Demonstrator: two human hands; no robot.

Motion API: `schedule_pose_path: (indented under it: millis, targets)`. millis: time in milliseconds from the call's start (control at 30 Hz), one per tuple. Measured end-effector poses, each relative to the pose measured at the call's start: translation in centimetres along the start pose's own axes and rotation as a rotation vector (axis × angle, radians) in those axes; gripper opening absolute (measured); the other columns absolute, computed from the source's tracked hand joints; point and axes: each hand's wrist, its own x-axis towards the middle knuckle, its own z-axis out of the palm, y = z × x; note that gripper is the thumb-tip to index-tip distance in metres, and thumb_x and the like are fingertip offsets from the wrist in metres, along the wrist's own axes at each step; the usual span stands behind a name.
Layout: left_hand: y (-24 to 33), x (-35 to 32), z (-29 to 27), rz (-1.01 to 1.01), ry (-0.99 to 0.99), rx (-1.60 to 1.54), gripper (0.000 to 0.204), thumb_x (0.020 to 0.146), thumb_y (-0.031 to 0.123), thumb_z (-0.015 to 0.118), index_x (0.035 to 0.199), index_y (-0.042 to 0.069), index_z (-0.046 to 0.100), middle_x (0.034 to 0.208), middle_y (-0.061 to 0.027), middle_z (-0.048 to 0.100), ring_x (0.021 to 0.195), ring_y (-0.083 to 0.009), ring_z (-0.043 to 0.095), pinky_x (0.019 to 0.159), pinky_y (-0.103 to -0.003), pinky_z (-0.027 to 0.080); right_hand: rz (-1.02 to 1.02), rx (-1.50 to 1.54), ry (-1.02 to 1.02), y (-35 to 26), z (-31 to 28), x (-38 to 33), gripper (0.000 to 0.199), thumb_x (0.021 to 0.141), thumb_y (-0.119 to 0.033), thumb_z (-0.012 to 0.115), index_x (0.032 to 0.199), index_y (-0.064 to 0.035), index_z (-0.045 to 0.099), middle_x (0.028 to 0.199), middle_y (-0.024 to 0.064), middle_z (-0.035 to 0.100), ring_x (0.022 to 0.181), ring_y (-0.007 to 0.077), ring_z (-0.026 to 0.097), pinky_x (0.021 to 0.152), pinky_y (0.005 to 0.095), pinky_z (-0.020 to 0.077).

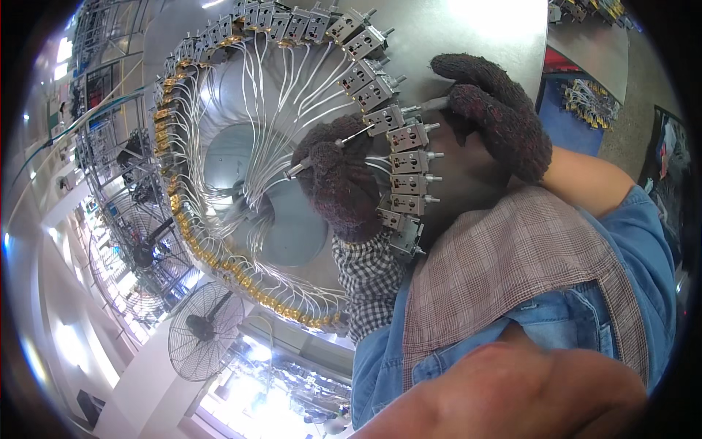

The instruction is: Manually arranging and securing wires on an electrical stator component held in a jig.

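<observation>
My left hand (340, 179), in a dark knitted glove, is closed around a slim metal tool (354, 137). Its thin tip points at one of the small boxy metal units (383, 119). Several such units, each with a short shaft, line the near rim of a round metal table (431, 22). My right hand (504, 110), gloved alike, is beyond that row. Its thumb and fingers close on a grey rod-like piece (436, 104) in line with that unit's shaft; the kind is unclear. Thin silvery leads (256, 95) run from the units toward the table's middle.
Brass-coloured ends (219, 262) of more units follow the table's left and lower rim. A round grey disc (296, 227) lies in the middle under the leads. A caged fan (205, 329) stands at lower left. More wired units (591, 102) lie on a blue surface at upper right.
</observation>
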Motion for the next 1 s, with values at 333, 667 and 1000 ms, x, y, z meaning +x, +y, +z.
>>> schedule_pose_path:
  millis: [333, 667, 1000]
  targets:
    - [0.3, 0.3, 0.1, -0.057, -0.022, -0.02, 0.032, 0.084, 0.017, 0.051, 0.103, -0.007, 0.046, 0.096, -0.023, 0.055, 0.088, -0.0348, 0.059, 0.074, -0.043, 0.054, -0.081, 0.036, -0.108, 0.4, 0.0, 0.4, 0.037, 0.085, -0.022, 0.054, 0.118, -0.0061, 0.049, 0.107, 0.0104, 0.054, 0.08, 0.0161, 0.057, 0.072, 0.028, 0.0476]
    - [0.6, 0.3, 0.7, -0.093, 0.01, -0.057, 0.029, 0.084, 0.016, 0.049, 0.102, -0.007, 0.046, 0.097, -0.0229, 0.055, 0.089, -0.0343, 0.059, 0.076, -0.043, 0.053, -0.204, -0.089, -0.052, 0.7, 0.1, 0.6, 0.031, 0.087, -0.021, 0.051, 0.115, -0.0073, 0.052, 0.099, 0.0098, 0.058, 0.072, 0.0126, 0.058, 0.059, 0.0234, 0.0482]
    - [0.2, 0.5, 0.5, -0.099, -0.022, -0.074, 0.028, 0.085, 0.016, 0.05, 0.104, -0.003, 0.046, 0.095, -0.0196, 0.055, 0.09, -0.0332, 0.058, 0.077, -0.043, 0.052, -0.278, -0.079, 0.001, 1.2, 0.1, 1.2, 0.03, 0.09, -0.025, 0.046, 0.113, -0.0068, 0.054, 0.092, 0.0082, 0.059, 0.068, 0.012, 0.057, 0.057, 0.0239, 0.0471]
